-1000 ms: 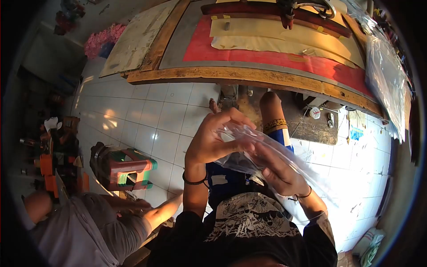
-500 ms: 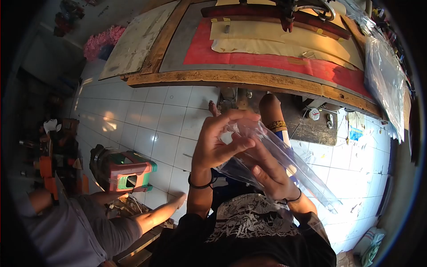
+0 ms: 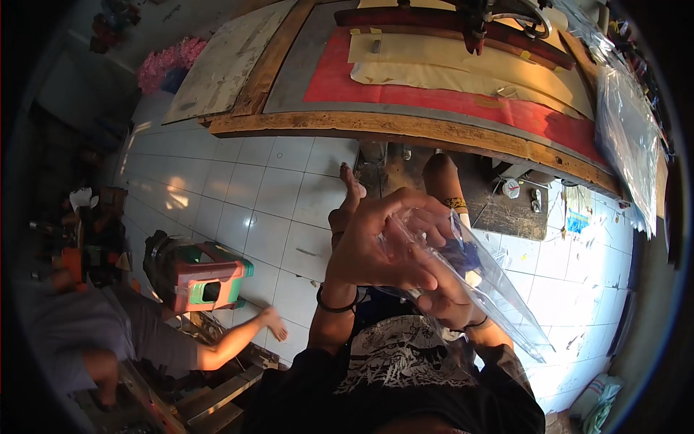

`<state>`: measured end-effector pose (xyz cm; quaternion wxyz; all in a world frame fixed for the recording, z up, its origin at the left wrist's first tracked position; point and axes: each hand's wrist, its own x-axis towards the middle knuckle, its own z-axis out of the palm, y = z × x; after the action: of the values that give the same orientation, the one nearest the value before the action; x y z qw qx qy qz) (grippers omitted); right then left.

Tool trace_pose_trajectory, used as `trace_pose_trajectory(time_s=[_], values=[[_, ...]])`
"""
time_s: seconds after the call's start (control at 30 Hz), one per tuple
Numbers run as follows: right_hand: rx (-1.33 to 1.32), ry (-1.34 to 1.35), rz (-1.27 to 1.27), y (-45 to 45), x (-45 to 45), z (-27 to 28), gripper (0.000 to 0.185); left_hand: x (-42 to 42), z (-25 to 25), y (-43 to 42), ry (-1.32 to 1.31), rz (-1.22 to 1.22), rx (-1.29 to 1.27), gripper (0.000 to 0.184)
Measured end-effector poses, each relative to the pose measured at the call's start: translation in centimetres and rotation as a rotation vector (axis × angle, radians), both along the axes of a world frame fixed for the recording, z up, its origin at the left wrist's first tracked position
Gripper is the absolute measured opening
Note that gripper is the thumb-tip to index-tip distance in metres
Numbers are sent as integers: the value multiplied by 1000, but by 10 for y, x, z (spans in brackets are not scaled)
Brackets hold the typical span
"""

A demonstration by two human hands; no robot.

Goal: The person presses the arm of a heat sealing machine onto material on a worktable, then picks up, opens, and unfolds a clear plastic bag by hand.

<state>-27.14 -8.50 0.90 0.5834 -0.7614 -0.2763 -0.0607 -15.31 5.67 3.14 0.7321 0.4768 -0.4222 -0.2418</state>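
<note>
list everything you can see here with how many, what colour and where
worktable: one, brown wooden edge, top
red sheet: one, red, on the worktable
tan sheets: count unclear, tan, over the red sheet
bar: one, dark red, across the tan sheets
plastic pile: one, transparent, worktable's right end
pink bundle: one, pink, upper left
stool: at least one, red and green, left floor
sack: one, white and green, lower right
co-worker: one, grey clothes, lower left
clear plastic: count unclear, transparent, at both hands
shirt: one, black, bottom
left hand: one, dark wristband, centre
right hand: one, dark wristband, centre
</note>
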Motion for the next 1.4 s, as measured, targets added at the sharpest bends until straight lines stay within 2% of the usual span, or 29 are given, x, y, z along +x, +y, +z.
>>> trace_pose_trajectory(time_s=[0.07,0.17,0.33,0.37,0.5,0.63,0.77,0.87,0.97,1.1,1.2,1.3,1.4], values=[[219,51,87,6,1,-9,65,7,2,1,-112,-3,38,66],[102,26,-36,5,4,2,66,7,4,4,-216,117,142,62],[123,221,-69,7,-3,-7,71,4,2,7,-104,118,320,59],[113,231,-67,7,-3,-7,71,4,4,6,-88,94,317,59],[115,-12,-152,15,1,-16,73,4,6,-3,-39,17,204,61],[122,133,-65,13,2,-6,83,5,1,-4,2,-79,151,64],[-47,154,-96,6,2,18,81,0,-1,-6,80,-117,122,66],[75,151,-122,9,2,7,80,6,10,-6,-97,-45,160,66],[201,149,-154,12,1,-10,79,8,19,1,-333,215,232,64],[236,157,-165,16,1,-8,82,13,31,11,-499,221,228,59],[240,247,-152,18,1,-2,91,16,37,15,-519,207,351,54],[269,252,-141,19,1,-7,93,15,37,11,-540,228,302,49],[315,256,-138,18,-1,-16,95,12,36,8,-450,205,279,46]])
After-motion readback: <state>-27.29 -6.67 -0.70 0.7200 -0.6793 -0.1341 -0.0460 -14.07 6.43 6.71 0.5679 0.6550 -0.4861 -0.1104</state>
